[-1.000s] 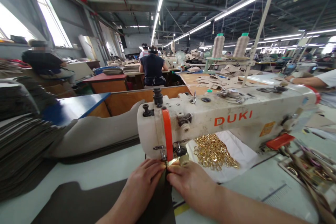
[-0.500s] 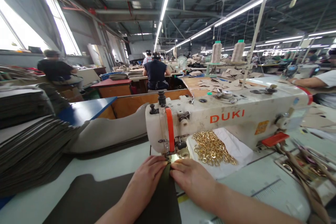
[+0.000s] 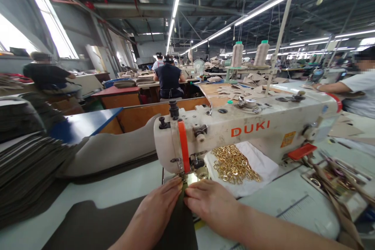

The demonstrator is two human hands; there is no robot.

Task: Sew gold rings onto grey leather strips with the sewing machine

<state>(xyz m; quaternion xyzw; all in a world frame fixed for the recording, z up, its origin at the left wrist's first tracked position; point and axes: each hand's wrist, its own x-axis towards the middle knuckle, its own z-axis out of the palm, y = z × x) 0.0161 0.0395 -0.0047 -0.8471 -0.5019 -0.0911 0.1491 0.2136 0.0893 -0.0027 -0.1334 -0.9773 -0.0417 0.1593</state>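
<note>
A dark grey-brown fabric panel [image 3: 90,222] lies on the pale sewing table, its far edge under the needle area of the white sewing machine [image 3: 219,127]. On the panel's left side, my left hand [image 3: 155,209] is closed, fingers pressed together with the tips close to the presser foot. My right hand [image 3: 211,201] is closed too, pinching the panel's right edge just below the foot. The fingertips of both hands nearly meet, and what lies under them is partly hidden.
Gold metal rings [image 3: 234,164] sit on a white cloth [image 3: 265,162] beneath the machine arm. Stacked dark panels [image 3: 32,175] stand at left, with grey pieces [image 3: 117,146] behind. A parts tray [image 3: 336,181] is at right. Co-workers sit ahead and to both sides.
The whole view has shifted, so the machine and table appear slightly further left. Both hands keep their place at the needle on the panel; any feed of the fabric is too slight to tell.
</note>
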